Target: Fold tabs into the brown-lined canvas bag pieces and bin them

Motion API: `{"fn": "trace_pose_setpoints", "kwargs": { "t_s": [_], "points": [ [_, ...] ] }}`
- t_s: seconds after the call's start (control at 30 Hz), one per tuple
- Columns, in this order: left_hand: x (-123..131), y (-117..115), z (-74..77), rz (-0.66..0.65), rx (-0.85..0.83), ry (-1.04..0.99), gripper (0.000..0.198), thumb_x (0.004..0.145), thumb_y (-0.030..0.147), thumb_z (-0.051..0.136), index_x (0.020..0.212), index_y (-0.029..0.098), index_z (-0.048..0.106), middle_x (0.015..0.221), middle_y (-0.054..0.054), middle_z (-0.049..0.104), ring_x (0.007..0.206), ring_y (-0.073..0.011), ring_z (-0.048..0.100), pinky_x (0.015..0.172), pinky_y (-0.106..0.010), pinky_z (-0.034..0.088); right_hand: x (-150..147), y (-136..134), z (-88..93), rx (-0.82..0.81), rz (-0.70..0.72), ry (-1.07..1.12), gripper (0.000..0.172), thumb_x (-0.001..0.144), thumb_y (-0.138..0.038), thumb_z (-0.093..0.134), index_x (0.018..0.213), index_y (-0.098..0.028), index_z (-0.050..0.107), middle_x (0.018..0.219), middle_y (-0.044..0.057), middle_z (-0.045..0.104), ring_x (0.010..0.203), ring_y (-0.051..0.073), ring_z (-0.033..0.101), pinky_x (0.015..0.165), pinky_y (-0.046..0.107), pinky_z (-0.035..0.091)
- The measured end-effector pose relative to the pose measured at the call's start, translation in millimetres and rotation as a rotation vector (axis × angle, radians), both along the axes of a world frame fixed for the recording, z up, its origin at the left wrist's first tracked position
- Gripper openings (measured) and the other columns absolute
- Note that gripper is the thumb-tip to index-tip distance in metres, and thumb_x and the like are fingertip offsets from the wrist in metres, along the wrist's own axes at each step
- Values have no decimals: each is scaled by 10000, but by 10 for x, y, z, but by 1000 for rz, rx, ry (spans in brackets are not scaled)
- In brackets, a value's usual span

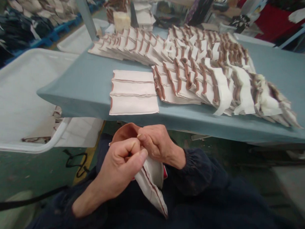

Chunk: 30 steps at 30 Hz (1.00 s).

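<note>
Close to my body, my left hand [119, 165] and my right hand [160, 144] grip the edge of one sewn fabric piece [151, 184]. Its off-white side with a dark seam hangs below my fingers, and a brown side shows above and behind them. Both hands are closed, thumbs pressed down, knuckles almost touching. What lies right between the fingertips is hidden. Just beyond them, a flat off-white padded panel [134, 91] with brown edges and stitched ridges lies on the blue-covered table [78, 80].
Overlapping rows of similar sewn panels [181, 83] cover much of the table, some with white strips [223, 88]. A white plastic bin [22, 99] stands at the left. Behind it, heaps of fabric [16, 29] rest on a blue pallet [59, 32]. A dark strap [79, 163] lies on the floor.
</note>
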<state>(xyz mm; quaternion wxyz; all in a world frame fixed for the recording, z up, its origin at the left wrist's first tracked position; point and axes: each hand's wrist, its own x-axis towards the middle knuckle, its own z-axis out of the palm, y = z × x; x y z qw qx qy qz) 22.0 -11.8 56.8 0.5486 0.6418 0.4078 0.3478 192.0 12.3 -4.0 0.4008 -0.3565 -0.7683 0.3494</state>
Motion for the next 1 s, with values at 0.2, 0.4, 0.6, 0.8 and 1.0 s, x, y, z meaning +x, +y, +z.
{"fn": "trace_pose_setpoints", "kwargs": {
  "t_s": [0.2,0.4,0.6,0.8,1.0],
  "points": [
    [-9,-33,34,-112,29,-69,502,947,310,622,617,261,245,549,88,235,483,-95,201,454,-288,227,-62,-110,23,-70,58,161,471,1166,-483,396,746,-270,384,696,-8,474,645,179,469,672,354,385],
    [-412,9,-62,-77,23,-142,648,1059,525,665,622,251,272,526,63,296,474,-122,293,461,-312,251,273,153,142,-148,14,125,760,1147,-832,278,800,-227,579,734,-10,551,691,170,498,717,333,403],
    [-608,-67,-133,217,-205,-255,683,950,566,812,635,241,301,560,67,331,484,-125,294,460,-292,226,466,213,144,-105,-22,3,850,1105,-909,258,757,-214,601,737,8,579,710,175,518,731,337,393],
    [-764,319,-243,200,-7,35,552,990,537,758,629,232,472,630,51,463,581,-134,390,517,-244,299,487,135,422,-283,149,82,799,943,-954,645,653,-220,520,620,-52,431,584,112,341,566,297,250],
    [-821,587,-168,6,321,270,319,1036,430,686,807,211,710,790,15,692,741,-177,604,705,-257,480,534,154,737,-298,133,275,739,958,-825,774,629,-228,488,590,-57,385,570,107,291,532,299,186]
  ]
}}
